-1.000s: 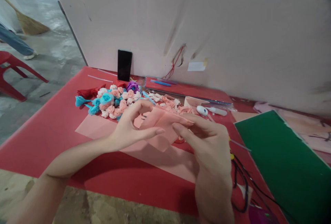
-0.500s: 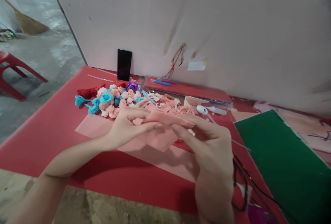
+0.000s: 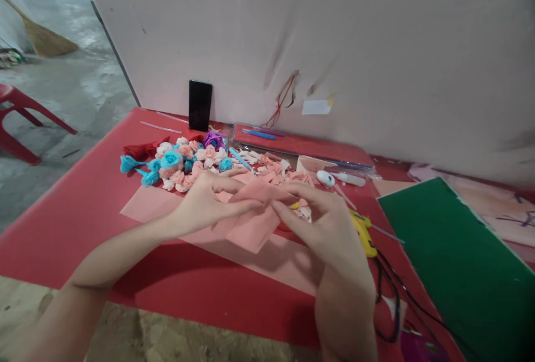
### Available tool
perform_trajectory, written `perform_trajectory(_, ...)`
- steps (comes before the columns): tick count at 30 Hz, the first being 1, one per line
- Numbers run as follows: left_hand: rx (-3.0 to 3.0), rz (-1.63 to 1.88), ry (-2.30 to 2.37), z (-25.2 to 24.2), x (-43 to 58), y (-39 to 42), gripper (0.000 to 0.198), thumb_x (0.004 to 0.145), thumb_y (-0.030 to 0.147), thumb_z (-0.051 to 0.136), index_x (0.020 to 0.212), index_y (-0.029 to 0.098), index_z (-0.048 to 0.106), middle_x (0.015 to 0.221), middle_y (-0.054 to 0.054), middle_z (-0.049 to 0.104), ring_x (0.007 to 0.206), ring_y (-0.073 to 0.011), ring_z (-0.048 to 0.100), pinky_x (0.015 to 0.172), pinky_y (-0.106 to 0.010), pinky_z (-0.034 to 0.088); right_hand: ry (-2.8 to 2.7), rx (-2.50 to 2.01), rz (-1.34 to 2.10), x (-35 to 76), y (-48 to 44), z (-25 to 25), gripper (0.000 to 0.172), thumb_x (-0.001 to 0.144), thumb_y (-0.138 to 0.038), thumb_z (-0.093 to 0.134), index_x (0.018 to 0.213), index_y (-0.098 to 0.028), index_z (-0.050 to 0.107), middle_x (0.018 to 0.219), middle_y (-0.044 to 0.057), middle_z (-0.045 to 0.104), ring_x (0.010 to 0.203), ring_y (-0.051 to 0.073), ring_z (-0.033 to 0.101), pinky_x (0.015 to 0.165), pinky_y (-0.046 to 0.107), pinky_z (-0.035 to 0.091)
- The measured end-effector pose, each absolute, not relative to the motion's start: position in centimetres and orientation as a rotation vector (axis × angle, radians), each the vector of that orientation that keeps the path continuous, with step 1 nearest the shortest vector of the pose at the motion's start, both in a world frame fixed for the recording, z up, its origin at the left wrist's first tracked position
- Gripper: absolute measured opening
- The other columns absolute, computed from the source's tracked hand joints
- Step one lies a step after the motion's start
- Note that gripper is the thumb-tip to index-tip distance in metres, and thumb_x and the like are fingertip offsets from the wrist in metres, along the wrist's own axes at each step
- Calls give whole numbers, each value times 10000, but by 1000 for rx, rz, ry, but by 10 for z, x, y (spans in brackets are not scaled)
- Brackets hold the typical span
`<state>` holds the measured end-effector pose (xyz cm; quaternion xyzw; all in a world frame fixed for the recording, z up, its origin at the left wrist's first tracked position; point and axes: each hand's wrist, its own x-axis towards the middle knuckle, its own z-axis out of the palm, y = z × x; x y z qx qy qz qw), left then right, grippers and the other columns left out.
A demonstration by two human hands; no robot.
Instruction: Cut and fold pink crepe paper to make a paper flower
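Observation:
Between my hands, above the red table, is a folded piece of pink crepe paper (image 3: 253, 228). My left hand (image 3: 209, 203) pinches its left side between thumb and fingers. On the right, my right hand (image 3: 321, 222) grips the upper edge with thumb and forefinger, its fingertips close to the left ones. A long flat strip of pink paper (image 3: 288, 261) lies on the table under both hands. Just beyond the left hand sits a heap of pink, white and blue paper roses (image 3: 178, 164). Pink paper scraps (image 3: 273, 172) are piled behind the held piece, partly hidden by my fingers.
A black phone (image 3: 200, 105) leans upright against the white wall. Right of my right hand lies a yellow glue gun (image 3: 364, 233) with a black cable (image 3: 395, 284). A green board (image 3: 455, 256) covers the table's right side. A red stool (image 3: 25, 116) stands at the left.
My right hand has shifted slightly left, toward the left fingertips, and the paper's upper edge is bunched differently. More of the yellow glue gun shows beside the right hand.

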<state>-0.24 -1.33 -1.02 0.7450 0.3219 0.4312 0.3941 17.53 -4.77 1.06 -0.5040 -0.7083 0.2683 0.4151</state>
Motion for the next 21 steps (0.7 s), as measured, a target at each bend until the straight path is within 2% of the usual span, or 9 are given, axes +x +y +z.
perform_trajectory(4, 1962, 939, 815, -11, -3, -7, 418, 734, 267, 589, 417, 173, 333, 429, 71, 226, 474, -77, 418, 926, -344, 470, -1951, -1345, 681, 177, -41, 10, 84, 743, -225, 585, 675, -195, 624, 649, -19, 641, 592, 129, 559, 533, 229, 422)
perform_trajectory(9, 2093, 826, 775, -16, -4, -2, 381, 749, 242, 559, 455, 162, 330, 471, 81, 231, 480, -54, 317, 914, -314, 439, -2029, -1362, 802, 181, -38, 9, 153, 780, -260, 573, 664, -192, 647, 634, -15, 640, 592, 125, 562, 544, 227, 411)
perform_trajectory(12, 2114, 755, 763, -19, -3, -2, 328, 738, 257, 595, 494, 158, 400, 500, 72, 309, 505, -60, 342, 709, -235, 452, -2077, -1354, 868, 184, -38, 13, 158, 774, -289, 586, 675, -195, 666, 617, -6, 645, 583, 134, 571, 551, 235, 427)
perform_trajectory(15, 2075, 741, 834, -19, -4, -2, 380, 713, 334, 652, 502, 154, 392, 530, 62, 321, 505, -61, 313, 489, -192, 313, -1991, -1367, 829, 190, -39, 18, 157, 741, -282, 611, 612, -196, 638, 584, -6, 626, 564, 139, 570, 540, 238, 443)
perform_trajectory(18, 2051, 742, 920, -17, -7, 2, 450, 701, 357, 661, 479, 154, 327, 516, 62, 271, 494, -58, 273, 443, -202, 208, -1784, -1396, 730, 199, -42, 20, 207, 713, -329, 644, 555, -204, 591, 558, -16, 595, 550, 140, 560, 552, 251, 458)
perform_trajectory(21, 1964, 750, 929, -16, -10, 8, 417, 683, 305, 670, 473, 150, 344, 494, 67, 285, 465, -46, 272, 420, -193, 203, -1631, -1426, 671, 209, -43, 18, 197, 675, -357, 690, 577, -211, 601, 579, -10, 592, 566, 150, 552, 541, 264, 444)
